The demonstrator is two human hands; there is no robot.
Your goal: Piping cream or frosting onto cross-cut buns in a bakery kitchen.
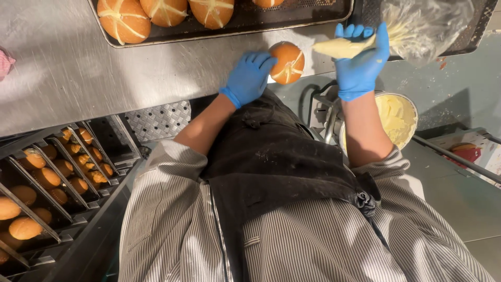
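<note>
the person's left hand (249, 77), in a blue glove, rests on the steel tabletop (68, 68) with its fingers (263, 61) curled against the side of a round golden bun (286, 62), holding it at the tabletop's near edge. the bun bears pale crossed lines on its crust and sits tilted toward the right hand. the right hand (360, 65), also gloved in blue, is wrapped tight around a clear piping bag (417, 26) filled with pale yellow cream; the fingers close around the bag's narrowing part, and the bag's creamy tip (334, 48) points left, near the bun but whether it touches cannot be told. the loose upper part of the bag billows out to the right above the hand.

beyond the bun, a dark baking tray (292, 18) on the tabletop carries more buns (124, 20) of the same kind, each crossed with pale lines. below the right forearm stands a round tub (396, 117) of the same yellow cream. at the lower left, a rack (47, 177) of slanted trays holds rows of small golden rolls. the person wears a striped shirt (172, 230) with sleeves pushed up and a dark apron (276, 156) dusted with flour.
</note>
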